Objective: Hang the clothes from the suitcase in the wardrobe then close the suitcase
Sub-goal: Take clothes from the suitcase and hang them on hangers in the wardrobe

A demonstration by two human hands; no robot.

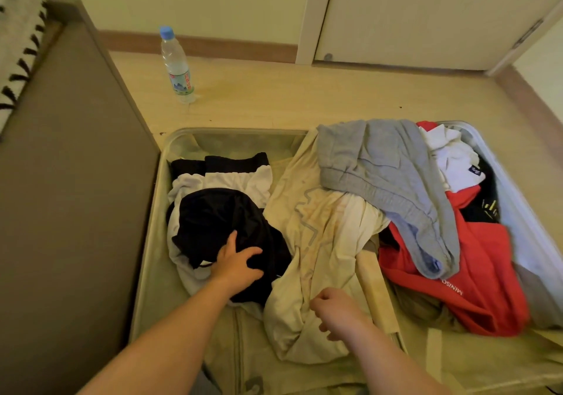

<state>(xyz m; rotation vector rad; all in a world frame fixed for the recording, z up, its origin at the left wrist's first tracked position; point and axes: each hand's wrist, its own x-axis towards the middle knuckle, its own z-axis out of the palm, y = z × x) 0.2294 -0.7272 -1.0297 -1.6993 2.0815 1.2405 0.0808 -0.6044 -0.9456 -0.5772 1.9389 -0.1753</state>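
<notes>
Right now, far left, a tall brown panel (76, 181) stands hard against the suitcase (231, 132) wall, so there's no room to move on that side. A water bottle (177, 65) stands upright on the floor (304, 95) beyond the case, well apart from it.

In the left half, the left hand (237, 268) sits on a black garment (213, 221), grip curled into the cloth w/ thumb spread. A white garment (243, 181) lies under it. Centre: a cream shirt (313, 242) drapes over the divide btw the halves. The right hand (338, 312) hovers at it, fingers curled in; can't tell if that grip pinches fabric or nothing. Right half: a grey garment (390, 181) lies over a red hoodie (481, 272), w/ a white shirt (457, 163) behind. All the clothes are in the open case; wardrobe not in view.

Risks, my read: lifting the black piece prob. drags the white one along, since they're bunched together, and a sleeve could snag on the case rim. If the cream shirt is left across the divide, it would jam the close. Bare floor shows ahead toward the door (426, 13), but a swung garment could tip the bottle.
</notes>
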